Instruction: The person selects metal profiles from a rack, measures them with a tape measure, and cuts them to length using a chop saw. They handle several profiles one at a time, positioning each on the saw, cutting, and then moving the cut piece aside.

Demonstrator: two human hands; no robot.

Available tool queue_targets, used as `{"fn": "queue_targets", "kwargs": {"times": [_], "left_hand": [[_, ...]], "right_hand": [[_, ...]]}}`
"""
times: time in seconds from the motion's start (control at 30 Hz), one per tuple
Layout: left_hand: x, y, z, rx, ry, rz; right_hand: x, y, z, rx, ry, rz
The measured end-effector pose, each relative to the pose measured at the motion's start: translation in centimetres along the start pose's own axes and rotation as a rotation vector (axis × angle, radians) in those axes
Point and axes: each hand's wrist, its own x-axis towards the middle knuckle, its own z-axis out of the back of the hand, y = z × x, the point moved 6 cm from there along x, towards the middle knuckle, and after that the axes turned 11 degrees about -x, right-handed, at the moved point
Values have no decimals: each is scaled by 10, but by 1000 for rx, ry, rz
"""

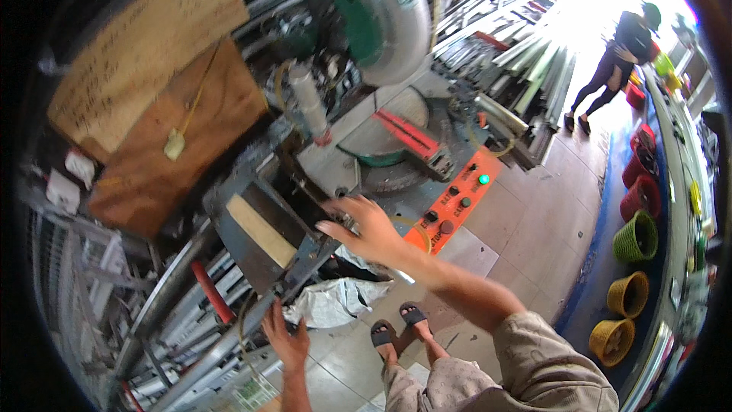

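My right hand [370, 233] reaches over the left end of the saw bench with its fingers apart; nothing shows in its grasp. Just beyond it sits a mitre saw with a green and clear blade guard [385, 19], a grey round table and a red slotted insert [408, 137]. Beside the bench's lower left edge is my left hand [287, 342], thumb and fingers spread and holding nothing visible. Whether its fingertips touch the metal edge I cannot tell. Between the hands lies a crumpled white sack [332, 303]. A pale strip [261, 230] rests on the dark bench plate.
An orange control panel [457, 202] with knobs and a lit green lamp fronts the saw. Metal profiles [526, 53] are stacked behind it, and more lie at lower left. Coloured baskets [635, 236] line the right side. Another person [621, 57] stands far right.
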Motion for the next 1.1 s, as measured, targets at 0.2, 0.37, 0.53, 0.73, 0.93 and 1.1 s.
{"fn": "queue_targets", "kwargs": {"times": [0.2,0.37,0.53,0.73,0.93,1.1], "left_hand": [[-98,-67,-48,54,154,-11],[-113,-177,-136,-282,653,-397],[-159,-256,-185,-405,1158,-524],[-259,-271,-254,-210,1650,-385],[-301,-205,-320,202,1856,-198],[-259,-164,-342,434,1994,-721]], "right_hand": [[-272,-15,129,-12,-131,-833],[-475,59,217,-276,-381,-1185],[-533,177,262,-390,-955,-1302],[-580,279,312,-520,-1281,-1219],[-642,416,396,-936,-1660,-1053],[-736,530,424,-1264,-1972,-966]]}}
